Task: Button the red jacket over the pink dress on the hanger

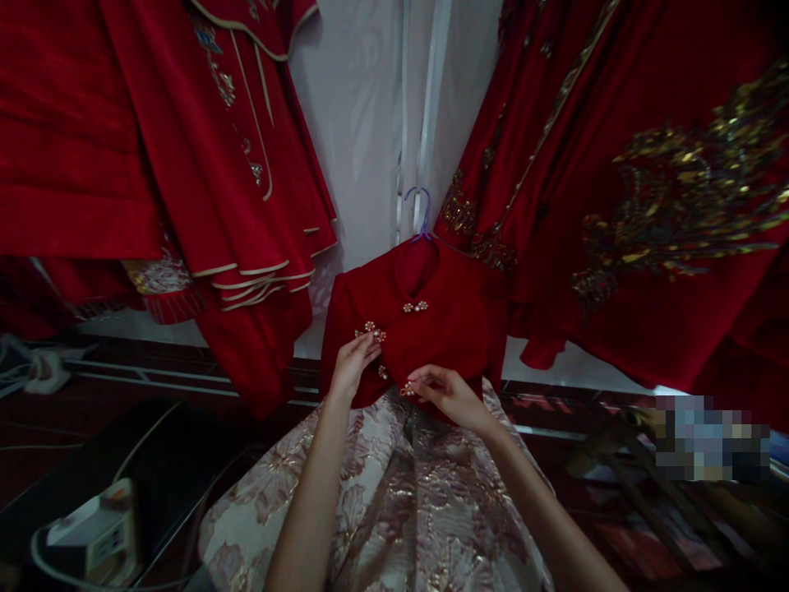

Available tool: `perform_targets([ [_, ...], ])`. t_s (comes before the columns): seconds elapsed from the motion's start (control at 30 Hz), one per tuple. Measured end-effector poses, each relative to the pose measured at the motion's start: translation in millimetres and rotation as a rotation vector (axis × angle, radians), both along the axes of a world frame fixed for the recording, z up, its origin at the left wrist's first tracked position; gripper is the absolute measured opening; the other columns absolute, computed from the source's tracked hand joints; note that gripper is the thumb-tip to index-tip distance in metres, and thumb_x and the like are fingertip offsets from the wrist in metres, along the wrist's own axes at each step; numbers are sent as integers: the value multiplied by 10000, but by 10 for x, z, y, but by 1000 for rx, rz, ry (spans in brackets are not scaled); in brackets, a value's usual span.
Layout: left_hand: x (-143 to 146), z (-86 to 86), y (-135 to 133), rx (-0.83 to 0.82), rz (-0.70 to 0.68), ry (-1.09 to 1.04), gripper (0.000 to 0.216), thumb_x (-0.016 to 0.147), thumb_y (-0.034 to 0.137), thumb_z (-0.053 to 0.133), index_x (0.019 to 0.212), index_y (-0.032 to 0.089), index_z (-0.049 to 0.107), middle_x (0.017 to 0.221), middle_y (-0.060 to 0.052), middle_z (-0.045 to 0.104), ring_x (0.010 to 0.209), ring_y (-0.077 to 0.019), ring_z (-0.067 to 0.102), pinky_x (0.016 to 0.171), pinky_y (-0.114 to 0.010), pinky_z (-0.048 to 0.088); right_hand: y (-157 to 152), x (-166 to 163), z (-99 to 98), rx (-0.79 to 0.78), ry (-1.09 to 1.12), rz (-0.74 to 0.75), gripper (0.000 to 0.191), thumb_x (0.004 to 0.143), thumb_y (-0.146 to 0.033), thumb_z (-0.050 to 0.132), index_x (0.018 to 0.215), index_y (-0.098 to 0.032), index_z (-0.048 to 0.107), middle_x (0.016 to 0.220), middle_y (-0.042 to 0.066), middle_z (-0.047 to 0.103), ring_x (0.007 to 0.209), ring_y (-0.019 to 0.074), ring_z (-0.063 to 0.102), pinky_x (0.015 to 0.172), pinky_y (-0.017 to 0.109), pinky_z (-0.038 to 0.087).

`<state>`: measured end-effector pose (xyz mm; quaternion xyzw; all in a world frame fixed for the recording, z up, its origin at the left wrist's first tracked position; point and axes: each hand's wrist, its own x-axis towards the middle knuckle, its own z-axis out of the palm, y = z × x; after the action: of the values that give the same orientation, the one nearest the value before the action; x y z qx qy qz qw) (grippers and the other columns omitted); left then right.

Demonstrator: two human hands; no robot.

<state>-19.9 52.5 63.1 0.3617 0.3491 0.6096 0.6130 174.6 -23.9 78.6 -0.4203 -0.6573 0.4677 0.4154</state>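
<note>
A small red velvet jacket (431,321) with pearl knot buttons (415,307) hangs on a purple hanger (422,215) over a pale brocade skirt (394,501). My left hand (352,362) grips the jacket's front edge just below a pearl button (371,331). My right hand (447,390) pinches the lowest pearl button (408,389) at the jacket's hem. Both forearms reach up from the bottom of the view.
Red embroidered garments hang at left (185,164) and right (647,205), with a white wall and rail (419,107) between them. A white device with a cable (99,530) sits on a dark surface at the lower left. Clutter lies at the lower right.
</note>
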Motion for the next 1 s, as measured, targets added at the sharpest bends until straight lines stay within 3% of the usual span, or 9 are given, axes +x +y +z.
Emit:
perform_targets([
  [0.53, 117, 4, 46, 23, 73, 71, 365, 670, 384, 701, 906, 107, 671, 1005, -120, 687, 823, -140, 649, 770, -263, 497, -5, 21, -90, -108, 88, -64, 291, 736, -397, 647, 918, -174, 686, 914, 66, 706, 809, 166, 651, 680, 289, 534],
  [0.77, 188, -72, 312, 27, 355, 250, 249, 638, 365, 678, 733, 143, 617, 743, -24, 693, 681, -125, 637, 655, -233, 498, 2, 35, -47, -75, 107, -81, 319, 792, -424, 582, 990, -185, 657, 976, 83, 686, 929, 187, 639, 728, 319, 549],
  [0.83, 137, -44, 363, 38, 264, 328, 275, 624, 396, 692, 708, 147, 610, 677, -9, 671, 624, -120, 620, 615, -231, 492, -11, 74, 20, -47, 110, -81, 309, 803, -425, 567, 987, -191, 651, 1002, 85, 678, 941, 185, 636, 725, 314, 549],
  [0.9, 62, 33, 376, 23, 55, 461, 339, 620, 465, 695, 682, 139, 623, 615, -19, 649, 562, -123, 598, 573, -241, 482, -19, 143, 96, -18, 116, -67, 307, 816, -421, 551, 1000, -193, 644, 1008, 85, 674, 928, 178, 637, 728, 310, 545],
  [0.97, 2, 167, 353, 46, -98, 668, 399, 630, 540, 672, 647, 143, 635, 560, -30, 626, 521, -130, 579, 544, -247, 463, -18, 225, 163, 2, 121, -64, 315, 821, -421, 544, 1018, -193, 637, 994, 87, 674, 898, 172, 642, 727, 309, 543],
  [1.0, -11, 252, 332, 102, -111, 789, 411, 641, 563, 657, 640, 152, 639, 557, -33, 624, 528, -135, 579, 548, -247, 455, -16, 264, 190, 5, 123, -74, 320, 819, -423, 545, 1022, -192, 635, 983, 89, 676, 880, 171, 645, 721, 309, 543],
])
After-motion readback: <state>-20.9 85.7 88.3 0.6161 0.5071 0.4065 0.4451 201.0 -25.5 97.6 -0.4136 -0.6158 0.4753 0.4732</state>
